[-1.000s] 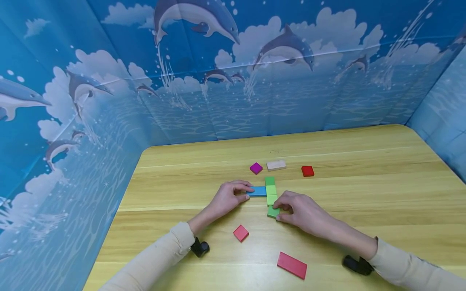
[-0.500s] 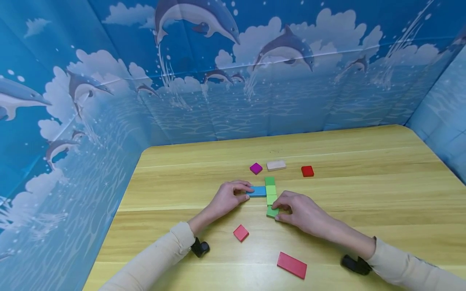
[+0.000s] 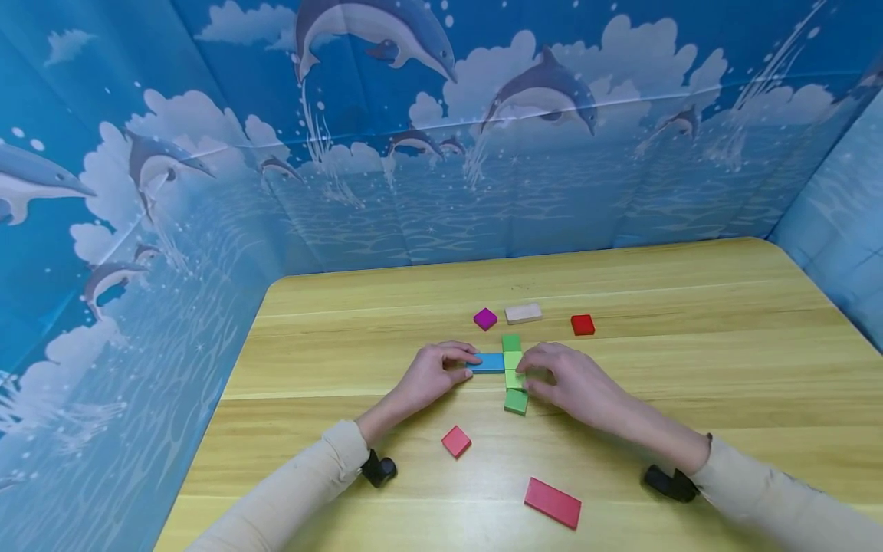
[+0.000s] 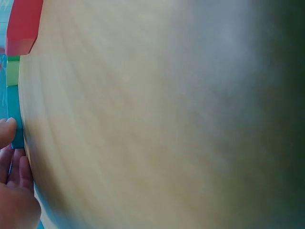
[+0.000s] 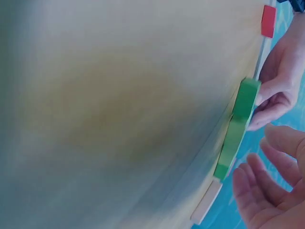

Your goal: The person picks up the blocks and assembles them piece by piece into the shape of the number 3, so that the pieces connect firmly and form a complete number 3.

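My left hand (image 3: 434, 374) pinches the left end of a blue block (image 3: 491, 363); the left wrist view shows thumb and fingers around the blue block (image 4: 15, 114). The block's right end meets a column of light green blocks (image 3: 513, 360) topped by a green block (image 3: 510, 343). At the column's lower end lies another green block (image 3: 516, 402), slightly tilted. My right hand (image 3: 576, 383) is beside the light green blocks, fingers bent but apart; in the right wrist view the hand (image 5: 271, 186) holds nothing.
Behind the column lie a purple block (image 3: 486, 319), a pale block (image 3: 523, 313) and a red block (image 3: 582, 325). Nearer are a small pinkish-red block (image 3: 456, 442) and a long one (image 3: 553, 503). A dolphin-print curtain (image 3: 428, 207) surrounds the wooden table (image 3: 331, 330).
My right hand has let go of the lowest green block and moved up beside the light green ones. That green block has shifted slightly left. My left hand has stayed on the blue block.
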Tool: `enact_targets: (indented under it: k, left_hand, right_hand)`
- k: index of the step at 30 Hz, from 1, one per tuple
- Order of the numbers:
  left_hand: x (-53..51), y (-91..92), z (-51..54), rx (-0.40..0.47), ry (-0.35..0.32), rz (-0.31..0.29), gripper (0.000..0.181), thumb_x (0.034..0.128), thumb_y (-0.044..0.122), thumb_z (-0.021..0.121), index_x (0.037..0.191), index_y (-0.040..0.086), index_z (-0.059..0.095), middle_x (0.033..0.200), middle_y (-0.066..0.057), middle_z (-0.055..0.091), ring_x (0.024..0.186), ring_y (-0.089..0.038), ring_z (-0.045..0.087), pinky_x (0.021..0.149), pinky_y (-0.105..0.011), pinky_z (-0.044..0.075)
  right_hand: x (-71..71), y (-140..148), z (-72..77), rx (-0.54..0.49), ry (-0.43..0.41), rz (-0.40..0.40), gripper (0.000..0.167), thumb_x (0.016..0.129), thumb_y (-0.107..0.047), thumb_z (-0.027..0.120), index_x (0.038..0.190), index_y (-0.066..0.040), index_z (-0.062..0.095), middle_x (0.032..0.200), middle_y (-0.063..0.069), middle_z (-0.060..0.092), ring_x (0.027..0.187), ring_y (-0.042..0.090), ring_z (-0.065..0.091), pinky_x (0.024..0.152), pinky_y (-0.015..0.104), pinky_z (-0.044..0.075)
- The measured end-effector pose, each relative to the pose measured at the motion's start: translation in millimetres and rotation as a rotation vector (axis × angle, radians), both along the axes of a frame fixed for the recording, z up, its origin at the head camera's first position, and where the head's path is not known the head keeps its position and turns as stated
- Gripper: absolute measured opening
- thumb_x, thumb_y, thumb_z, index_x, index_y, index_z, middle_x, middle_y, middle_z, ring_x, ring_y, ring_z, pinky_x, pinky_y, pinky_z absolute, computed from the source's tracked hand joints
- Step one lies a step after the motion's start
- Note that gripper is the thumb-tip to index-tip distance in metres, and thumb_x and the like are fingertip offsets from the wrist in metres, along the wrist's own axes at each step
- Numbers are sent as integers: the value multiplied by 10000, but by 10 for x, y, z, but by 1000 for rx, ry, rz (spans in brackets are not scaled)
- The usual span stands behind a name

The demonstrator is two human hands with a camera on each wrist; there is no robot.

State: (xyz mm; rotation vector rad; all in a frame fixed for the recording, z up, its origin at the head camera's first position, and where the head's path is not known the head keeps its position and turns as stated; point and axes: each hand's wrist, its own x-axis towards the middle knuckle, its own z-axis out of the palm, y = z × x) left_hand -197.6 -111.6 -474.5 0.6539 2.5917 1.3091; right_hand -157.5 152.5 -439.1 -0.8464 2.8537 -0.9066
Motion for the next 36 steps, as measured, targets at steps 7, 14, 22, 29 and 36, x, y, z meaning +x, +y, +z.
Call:
enact_targets:
  k: [7,14,22,29,36]
  left_hand:
    - [9,4,18,5,-16,-2,211,902,63,713,1093,131,769,1219,77,649,1222,-124,536,1009,-319,426]
    - [6,10,4,-2,-13,-6,203,904,71,714,1090,131,770,1218,82,649,1213,-111,539,990,-303,438]
    - [2,12,33,12,-39,9,195,890,65,723,1068,123,778,1197,71,659,1210,-148,546,1010,-349,427]
    - [25,37,93,71,-79,2,189,879,37,721,1053,86,775,1176,28,668,1185,-175,555,982,-381,440]
    - [14,0,85,84,-89,-23,207,865,77,740,1065,118,771,1281,-15,610,1213,-199,516,897,-388,463]
  right_hand:
    - [-203,3,-11,37,13,86,263,896,-177,738,1156,-145,713,1292,40,613,1232,285,535,998,501,441]
    - [-309,-7,-60,47,13,112,246,883,-172,754,1125,-140,726,1319,40,609,1237,291,540,992,499,446]
    - [-349,-21,-100,47,19,112,231,868,-174,770,1097,-147,751,1289,39,630,1214,294,563,978,498,458]
    - [-327,-7,-109,23,9,108,230,870,-166,767,1096,-123,757,1282,49,634,1210,299,565,977,497,458]
    - [-338,-19,-120,7,-4,111,222,878,-175,761,1095,-126,757,1282,41,630,1203,288,568,973,485,464]
